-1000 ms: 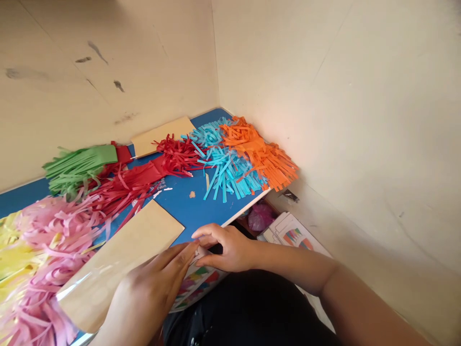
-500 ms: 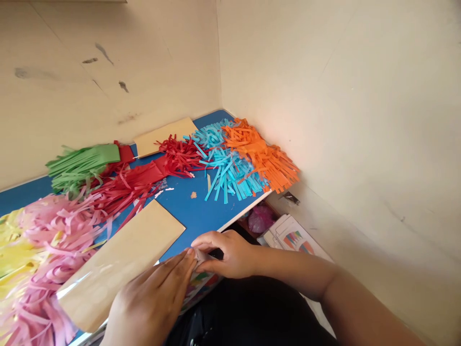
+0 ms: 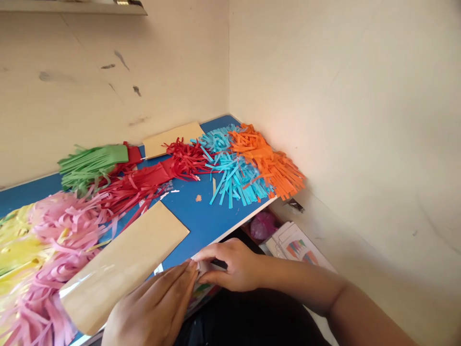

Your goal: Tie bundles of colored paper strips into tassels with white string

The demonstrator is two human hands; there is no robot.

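At the table's front edge, both of my hands meet over a printed sheet [image 3: 203,290] with colourful shapes, mostly hidden beneath them. My right hand [image 3: 232,264] pinches its pale, bent edge between thumb and fingers. Straight and close together, the fingers of my left hand [image 3: 154,300] lie along the same sheet, fingertips touching the bent edge; that thumb is hidden. Beside my left hand lies a flat, tan paper packet [image 3: 133,262] with a glossy surface, sticking out over the table edge.
Pink fringed paper [image 3: 65,245], yellow fringe [image 3: 18,245], green fringe [image 3: 95,162], red fringe [image 3: 144,180], blue fringe [image 3: 237,178] and orange fringe [image 3: 268,161] cover much of the blue table [image 3: 194,214]. Another tan packet [image 3: 175,138] lies behind. Walls meet at the corner. Printed card [image 3: 300,245] stands below.
The view has shifted slightly, so everything appears a little lower and further right. Both hands stay on the printed sheet in nearly the same pose.
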